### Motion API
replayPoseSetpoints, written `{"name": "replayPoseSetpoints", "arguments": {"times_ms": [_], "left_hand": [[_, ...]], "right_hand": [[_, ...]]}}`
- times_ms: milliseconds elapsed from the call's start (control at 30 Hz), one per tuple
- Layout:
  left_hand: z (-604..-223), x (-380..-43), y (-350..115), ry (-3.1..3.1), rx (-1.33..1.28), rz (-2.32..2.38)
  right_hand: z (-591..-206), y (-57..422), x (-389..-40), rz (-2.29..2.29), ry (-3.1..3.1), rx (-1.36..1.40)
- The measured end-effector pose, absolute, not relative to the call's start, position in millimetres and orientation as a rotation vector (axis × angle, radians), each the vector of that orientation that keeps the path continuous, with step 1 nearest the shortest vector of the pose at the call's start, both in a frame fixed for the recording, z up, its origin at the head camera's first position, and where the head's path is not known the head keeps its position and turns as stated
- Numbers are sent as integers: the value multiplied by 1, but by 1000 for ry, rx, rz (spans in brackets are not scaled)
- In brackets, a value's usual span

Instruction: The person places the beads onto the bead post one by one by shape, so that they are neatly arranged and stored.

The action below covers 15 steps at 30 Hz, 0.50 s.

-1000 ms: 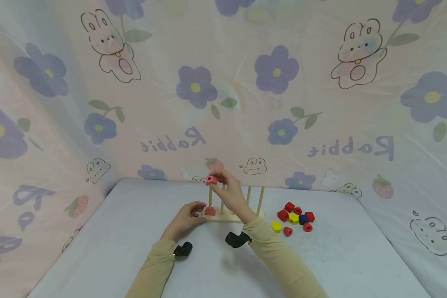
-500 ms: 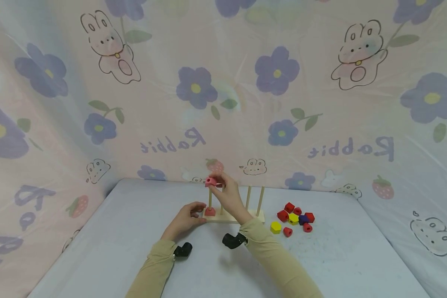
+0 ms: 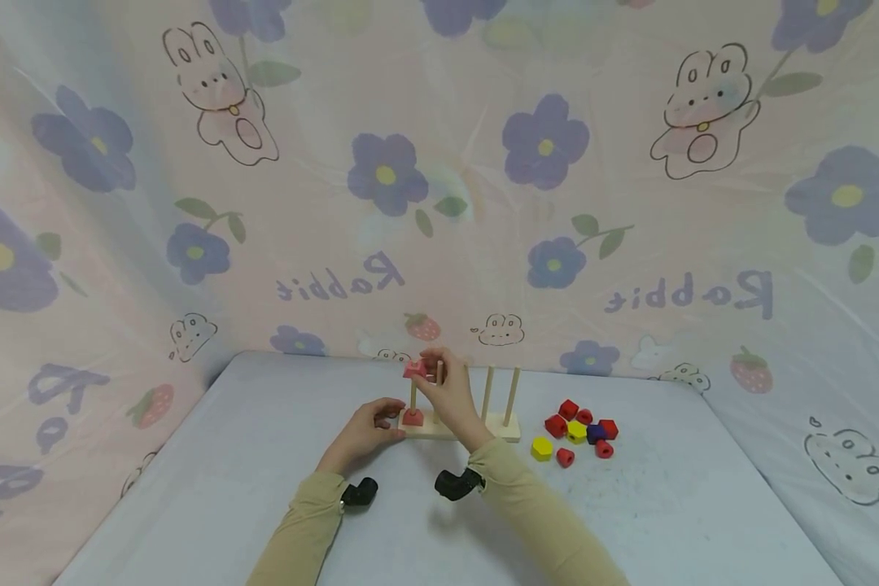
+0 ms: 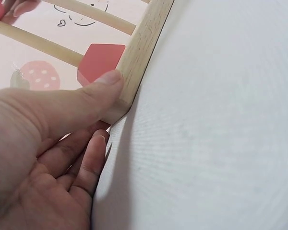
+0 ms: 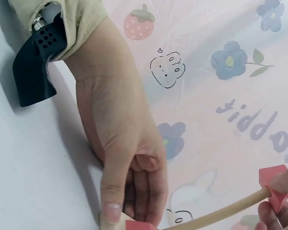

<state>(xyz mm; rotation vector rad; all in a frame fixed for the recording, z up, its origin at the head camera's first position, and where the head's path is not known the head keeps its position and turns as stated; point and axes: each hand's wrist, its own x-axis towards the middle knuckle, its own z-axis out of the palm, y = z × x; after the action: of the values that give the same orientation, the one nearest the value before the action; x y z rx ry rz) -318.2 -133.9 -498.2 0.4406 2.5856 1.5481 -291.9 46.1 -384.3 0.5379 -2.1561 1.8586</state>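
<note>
A wooden peg stand (image 3: 498, 431) carries several upright pegs. Its left end is gripped by my left hand (image 3: 366, 431); the left wrist view shows the thumb (image 4: 98, 91) on the base's edge, with the other fingers bent beside the end. At the foot of the leftmost peg (image 3: 413, 396) sits a pinkish-red bead (image 4: 100, 61) with flat sides. My right hand (image 3: 450, 399) pinches a similar pinkish-red bead (image 3: 414, 370) near the top of that peg. In the right wrist view, the peg runs into this held bead (image 5: 273, 184) between thumb and fingers.
Right of the stand lies a loose group of beads: red beads (image 3: 555, 425), yellow hexagonal beads (image 3: 542, 448) and a dark blue bead (image 3: 596, 432). A white cloth covers the table (image 3: 666, 505). Behind it hangs a curtain (image 3: 454, 244) printed with rabbits and flowers.
My right hand has turned the held bead from tilted to more level and lowered it a little over the leftmost peg's top. The left hand has stayed at the stand's end.
</note>
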Motion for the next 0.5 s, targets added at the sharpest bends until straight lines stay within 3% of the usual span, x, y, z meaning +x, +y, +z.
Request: {"name": "replayPoseSetpoints", "arguments": {"times_ms": [333,500], "left_hand": [[-500,-319,-134,2595,464,1566],[-500,-319,-134,2603,452,1563]], "right_hand": [[-400,45,-283,1900,-2244,401],[-436,45,-303,1855,-2286,318]]}}
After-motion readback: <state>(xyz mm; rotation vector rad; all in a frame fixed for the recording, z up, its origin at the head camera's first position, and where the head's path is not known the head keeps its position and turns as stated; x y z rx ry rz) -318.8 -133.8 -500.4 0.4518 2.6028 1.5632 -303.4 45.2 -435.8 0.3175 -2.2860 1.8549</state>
